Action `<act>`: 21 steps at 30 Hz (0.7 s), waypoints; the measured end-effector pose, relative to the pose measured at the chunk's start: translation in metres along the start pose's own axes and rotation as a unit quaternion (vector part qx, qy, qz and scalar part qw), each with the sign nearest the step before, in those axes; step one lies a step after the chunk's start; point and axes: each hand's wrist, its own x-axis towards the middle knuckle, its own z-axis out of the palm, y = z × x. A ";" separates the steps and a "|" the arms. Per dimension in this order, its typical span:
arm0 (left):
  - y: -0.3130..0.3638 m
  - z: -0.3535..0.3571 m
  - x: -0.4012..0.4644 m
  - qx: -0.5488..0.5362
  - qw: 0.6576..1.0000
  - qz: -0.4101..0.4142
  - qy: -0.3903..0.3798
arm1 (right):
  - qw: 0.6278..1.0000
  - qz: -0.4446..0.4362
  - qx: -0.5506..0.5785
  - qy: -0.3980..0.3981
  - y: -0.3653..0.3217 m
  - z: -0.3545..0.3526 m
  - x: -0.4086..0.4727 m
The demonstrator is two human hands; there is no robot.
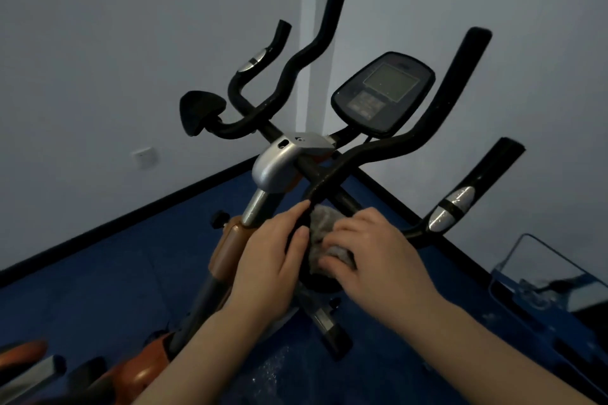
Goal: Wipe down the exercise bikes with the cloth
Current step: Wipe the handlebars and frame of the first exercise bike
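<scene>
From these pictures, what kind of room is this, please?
Probably a small gym or home exercise room. A black-handled exercise bike with a dark oval display console stands on blue padded flooring in a bare corner, and orange parts of a second machine show at lower left.

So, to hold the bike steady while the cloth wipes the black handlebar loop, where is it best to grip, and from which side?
Probably grip the handlebar loop on its bare curve, left of the grey cloth, coming from the left as the left hand does. The tube is thin enough for fingers to wrap, and this leaves the right hand free to rub the cloth.
</scene>
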 end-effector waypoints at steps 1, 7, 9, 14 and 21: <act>-0.002 -0.003 -0.001 -0.013 1.000 0.003 -0.011 | 1.000 0.018 0.016 -0.009 -0.001 -0.002 -0.003; -0.015 -0.020 -0.005 -0.093 0.995 0.026 -0.030 | 0.980 0.107 0.127 0.110 -0.017 0.005 0.021; -0.019 -0.023 -0.007 -0.128 0.991 0.025 -0.032 | 0.991 0.074 0.047 0.101 -0.032 0.020 0.018; -0.025 -0.028 -0.007 -0.127 0.989 0.060 -0.055 | 0.999 -0.003 -0.012 -0.046 -0.025 0.013 -0.005; -0.031 -0.031 -0.005 -0.164 0.982 0.059 -0.078 | 0.998 0.056 -0.018 0.034 -0.046 0.023 0.012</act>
